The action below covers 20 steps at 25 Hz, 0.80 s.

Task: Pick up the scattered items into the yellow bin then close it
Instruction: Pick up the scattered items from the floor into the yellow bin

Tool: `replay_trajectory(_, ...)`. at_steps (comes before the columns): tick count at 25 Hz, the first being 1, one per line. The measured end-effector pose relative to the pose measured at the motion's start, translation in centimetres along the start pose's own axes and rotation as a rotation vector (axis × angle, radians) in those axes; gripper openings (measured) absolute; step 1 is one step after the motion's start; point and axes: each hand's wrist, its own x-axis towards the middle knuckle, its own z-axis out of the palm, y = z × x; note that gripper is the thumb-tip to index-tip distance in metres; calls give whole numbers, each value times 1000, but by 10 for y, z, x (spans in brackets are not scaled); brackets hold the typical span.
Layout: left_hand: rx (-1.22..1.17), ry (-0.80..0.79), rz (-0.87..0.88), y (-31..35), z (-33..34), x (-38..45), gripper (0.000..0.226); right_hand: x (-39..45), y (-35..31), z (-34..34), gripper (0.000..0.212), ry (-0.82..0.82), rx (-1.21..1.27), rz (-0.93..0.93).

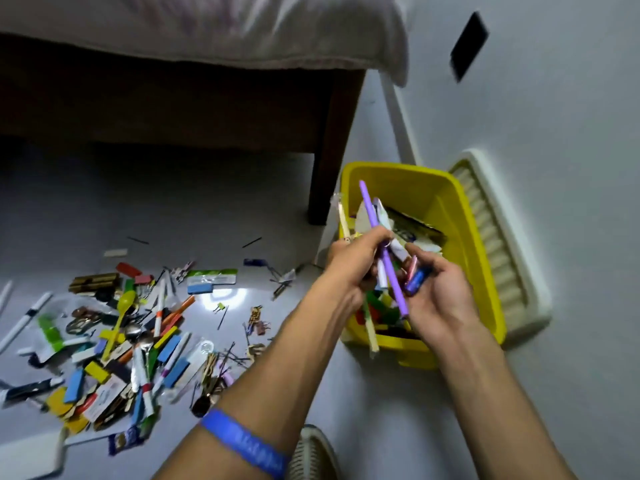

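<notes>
Both your hands are up over the open yellow plastic bin [446,195], right above its near half. Your left hand [349,261] grips a bunch of stuff: a long purple plastic stick [375,230], a thin pale wooden stick [343,220] & some white paper bits. Your right hand [440,292] curls round a small blue thing [417,280] w/ a pink bit next to it; can't tell what they are, too blurry.

The purple stick points up & away from you, tilted a bit left, its low end down by your right palm. The bin is straight under the hands, so I think the drop is just down, no reach needed. The stick is long, so turn it along the bin's long side or it may catch the rim.

The big pile of scattered items [131,344] (markers, coloured blocks, a yellow plastic spoon [121,317]) lies on the grey floor [221,209] to your left, well apart from the bin. Left hand is nearer to it. The ribbed white bin lid [502,237] leans by the wall, just beside the bin on the right, nearer your right hand. Lots left to do, I'd say.
</notes>
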Motion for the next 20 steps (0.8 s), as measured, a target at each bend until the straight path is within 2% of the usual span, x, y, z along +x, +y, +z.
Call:
replay_trajectory(1,9,-16,-13,-3,14,10,21,4,-8,-4,22,44,-63,-23)
replay_trajectory(4,267,-46,-22,-21,17,29,57,19,-11,-17,22,130,-267,-117)
replay_trajectory(6,355,24,75,-33,-2,33,49,26,1,-18,27,114,-269,-162)
replay_trajectory(8,255,52,172,-39,-29,29,33,28,24,-8,36,42,-270,-172)
replay_trajectory(10,130,43,218,-40,-48,22,19,26,46,6,37,-71,-313,-189)
replay_trajectory(12,101,112,248,-40,-76,17,18,19,76,28,34,-198,-428,-205)
replay_trajectory(15,201,274,232,-43,-130,9,24,9,122,56,33,-291,-614,-203)
replay_trajectory(18,269,378,158,-54,-186,7,23,22,161,65,34,-273,-785,-134)
replay_trajectory(20,284,419,96,-62,-214,12,27,48,183,66,35,-222,-1044,-167)
